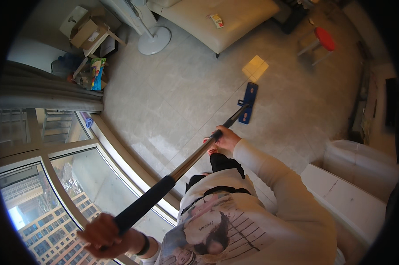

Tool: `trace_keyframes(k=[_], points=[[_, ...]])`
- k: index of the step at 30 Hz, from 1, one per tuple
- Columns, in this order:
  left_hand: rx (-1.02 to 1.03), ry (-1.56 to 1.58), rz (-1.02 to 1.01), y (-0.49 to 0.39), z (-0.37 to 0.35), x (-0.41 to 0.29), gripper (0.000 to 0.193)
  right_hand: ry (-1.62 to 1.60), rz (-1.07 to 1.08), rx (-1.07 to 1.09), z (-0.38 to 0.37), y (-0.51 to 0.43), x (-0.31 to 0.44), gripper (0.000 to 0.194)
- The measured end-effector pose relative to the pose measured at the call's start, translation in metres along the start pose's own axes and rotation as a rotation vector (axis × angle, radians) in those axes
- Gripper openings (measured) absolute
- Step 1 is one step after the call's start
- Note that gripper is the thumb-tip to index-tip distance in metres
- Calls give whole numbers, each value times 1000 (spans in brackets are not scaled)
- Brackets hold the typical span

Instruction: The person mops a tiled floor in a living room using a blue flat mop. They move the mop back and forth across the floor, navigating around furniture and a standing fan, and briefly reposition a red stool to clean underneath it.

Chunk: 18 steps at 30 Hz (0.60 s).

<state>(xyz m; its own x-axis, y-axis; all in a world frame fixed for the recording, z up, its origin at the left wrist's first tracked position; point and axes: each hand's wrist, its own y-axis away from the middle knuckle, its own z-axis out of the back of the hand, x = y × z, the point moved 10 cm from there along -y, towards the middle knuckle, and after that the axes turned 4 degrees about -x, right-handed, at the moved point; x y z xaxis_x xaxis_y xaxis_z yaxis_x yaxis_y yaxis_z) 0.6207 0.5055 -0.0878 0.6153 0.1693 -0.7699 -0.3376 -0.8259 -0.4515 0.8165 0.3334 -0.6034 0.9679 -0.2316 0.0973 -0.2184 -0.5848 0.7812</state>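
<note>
A flat mop runs diagonally before me, its long bronze-coloured pole (pixel 193 160) ending in a black foam grip (pixel 146 203). My left hand (pixel 102 236) is wrapped around the upper end of that grip, low at the left, with a dark band on the wrist. Farther down the pole, my right hand (pixel 226 138) closes around a black section near the mop's lower part. The blue rectangular mop head (pixel 248 103) lies on the grey tile floor (pixel 173 92), ahead of my feet. Its underside is hidden.
Sliding glass doors (pixel 97 175) and a grey curtain (pixel 47 87) line the left. A white pedestal fan base (pixel 154 40), a beige sofa (pixel 216 20) and a red-topped stool (pixel 324 39) stand ahead. At right are a white cabinet (pixel 345 195) and a lined bin (pixel 355 159).
</note>
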Motion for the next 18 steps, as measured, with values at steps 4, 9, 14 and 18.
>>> trace_keyframes(k=[4,9,14,18], points=[[-142,-188,67,50,29,11,33,407,262,-68,43,-11,33,8],[-230,-385,24,113,84,-56,35,670,213,33,55,-12,-52,10],[-632,-257,-191,217,148,-177,34,344,-167,-234,51,28,-201,9],[-655,-301,-396,281,148,-265,34,520,-294,-171,20,63,-305,13]])
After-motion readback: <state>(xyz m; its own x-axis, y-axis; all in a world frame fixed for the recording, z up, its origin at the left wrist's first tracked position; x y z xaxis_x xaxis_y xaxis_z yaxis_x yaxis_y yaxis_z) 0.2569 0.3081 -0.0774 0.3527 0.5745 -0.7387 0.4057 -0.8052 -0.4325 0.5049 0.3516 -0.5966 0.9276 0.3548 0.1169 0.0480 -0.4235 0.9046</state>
